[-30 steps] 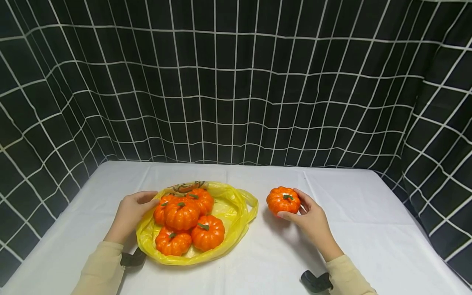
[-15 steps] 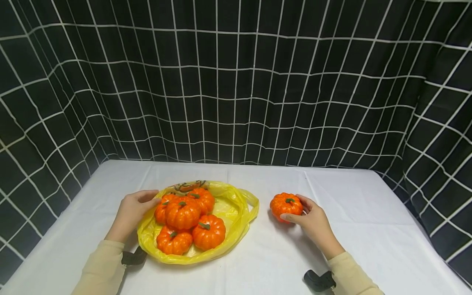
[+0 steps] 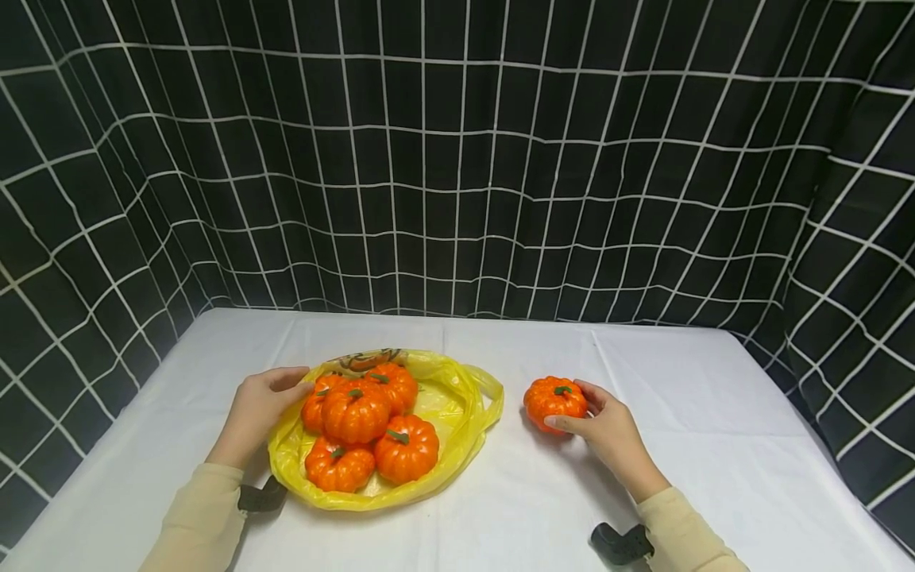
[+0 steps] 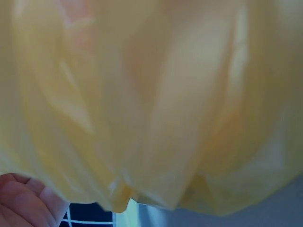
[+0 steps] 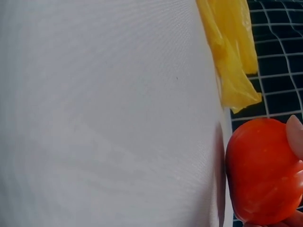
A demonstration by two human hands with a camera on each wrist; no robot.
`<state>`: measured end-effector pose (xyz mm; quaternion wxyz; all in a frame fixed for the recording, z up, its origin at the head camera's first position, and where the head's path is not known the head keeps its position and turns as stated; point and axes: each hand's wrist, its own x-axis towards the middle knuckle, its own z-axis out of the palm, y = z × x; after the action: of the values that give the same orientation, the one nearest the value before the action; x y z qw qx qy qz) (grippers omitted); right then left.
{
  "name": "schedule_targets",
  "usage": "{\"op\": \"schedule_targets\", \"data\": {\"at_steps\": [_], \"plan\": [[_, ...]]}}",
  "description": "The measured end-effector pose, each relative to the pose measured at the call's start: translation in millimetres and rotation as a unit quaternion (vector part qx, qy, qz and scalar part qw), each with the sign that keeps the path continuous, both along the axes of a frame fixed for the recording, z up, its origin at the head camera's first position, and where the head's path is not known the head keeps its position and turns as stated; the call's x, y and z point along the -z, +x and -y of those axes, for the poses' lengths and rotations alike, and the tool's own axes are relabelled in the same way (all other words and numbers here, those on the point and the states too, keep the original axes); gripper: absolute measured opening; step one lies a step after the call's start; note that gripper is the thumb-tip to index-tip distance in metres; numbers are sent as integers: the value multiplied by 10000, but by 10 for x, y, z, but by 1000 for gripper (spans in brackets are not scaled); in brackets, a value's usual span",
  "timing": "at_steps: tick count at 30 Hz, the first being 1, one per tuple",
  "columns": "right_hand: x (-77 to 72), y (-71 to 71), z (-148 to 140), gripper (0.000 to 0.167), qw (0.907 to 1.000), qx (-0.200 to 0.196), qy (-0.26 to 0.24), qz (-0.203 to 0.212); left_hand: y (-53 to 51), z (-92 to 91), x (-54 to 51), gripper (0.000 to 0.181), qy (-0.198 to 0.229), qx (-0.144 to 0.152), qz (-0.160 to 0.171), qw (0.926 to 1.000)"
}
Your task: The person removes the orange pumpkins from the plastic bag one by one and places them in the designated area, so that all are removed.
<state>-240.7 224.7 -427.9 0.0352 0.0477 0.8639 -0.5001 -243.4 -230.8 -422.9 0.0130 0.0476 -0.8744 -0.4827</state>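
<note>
My left hand (image 3: 260,411) holds the left rim of a yellow plastic bag (image 3: 450,445), thumb toward the opening. Inside the bag several small orange pumpkins with green stems are heaped, one pumpkin (image 3: 356,411) on top of the others. Further right, my right hand (image 3: 611,435) grips another orange pumpkin (image 3: 550,403) from its right side, thumb in front and fingers behind. That pumpkin (image 5: 262,170) is down at the tabletop; whether it bears on the cloth I cannot tell. Bag film (image 4: 156,104) fills most of the left wrist view, with some fingers (image 4: 28,203) at its lower left.
A white cloth (image 3: 493,516) covers the table. The bag's handle loop (image 3: 493,397) sticks out to the right, toward the held pumpkin. Black curtain with a white grid (image 3: 457,159) stands behind the table and at both sides.
My right hand has brought its pumpkin slightly right and down to the tabletop, still gripping it. The left hand and the bag stay in place; the head view shifts slightly.
</note>
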Motion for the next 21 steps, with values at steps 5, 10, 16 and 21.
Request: {"op": "schedule_targets", "data": {"at_steps": [5,10,16,21], "plan": [[-9,-7,6,86,10000,6,39,72,0,-1,1,47,17,-11,19,10000],[-6,-9,19,87,9999,8,5,125,3,1,-3,47,60,-6,19,10000],[26,-24,0,88,9997,-84,-186,153,4,3,-6,47,82,-3,3,10000],[42,-38,-55,91,9986,-239,-351,312,7,0,-7,47,109,23,12,9999]]}}
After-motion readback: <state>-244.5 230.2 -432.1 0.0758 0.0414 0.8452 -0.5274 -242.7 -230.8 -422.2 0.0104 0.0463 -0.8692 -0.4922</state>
